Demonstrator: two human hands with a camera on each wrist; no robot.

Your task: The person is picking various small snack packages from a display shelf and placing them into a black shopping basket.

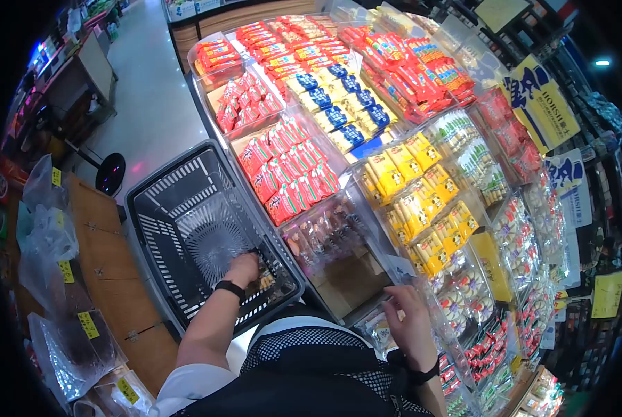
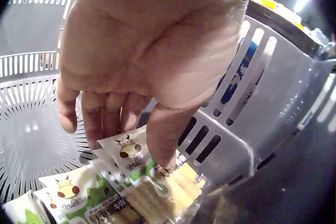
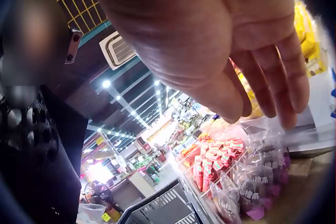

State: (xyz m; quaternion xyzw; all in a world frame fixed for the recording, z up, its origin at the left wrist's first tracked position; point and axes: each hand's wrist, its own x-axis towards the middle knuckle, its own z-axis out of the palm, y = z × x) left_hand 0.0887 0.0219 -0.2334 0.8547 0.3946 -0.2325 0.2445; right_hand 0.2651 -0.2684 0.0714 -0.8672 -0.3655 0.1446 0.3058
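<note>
Down inside the grey basket (image 1: 138,229), my left hand (image 1: 243,268) is at the end nearest my body. In the left wrist view this hand (image 2: 152,50) pinches a white and green snack packet (image 2: 131,150) with a cow picture, thumb on its front and fingers behind. Similar packets (image 2: 71,192) lie beside it. My right hand (image 1: 409,314) hovers by the edge of a brown-bottomed display bin (image 1: 352,281), holding nothing. Its fingers hang slightly bent in the right wrist view, where the hand (image 3: 210,50) is above clear-wrapped packets (image 3: 254,182).
Display bins hold red packets (image 1: 293,167), blue and cream packets (image 1: 342,104) and yellow packets (image 1: 425,198). Brown wooden cabinets (image 1: 106,257) with bagged goods stand left of the basket. Beyond them runs a pale floor aisle (image 1: 140,83). Yellow signs (image 1: 542,104) rise at the right.
</note>
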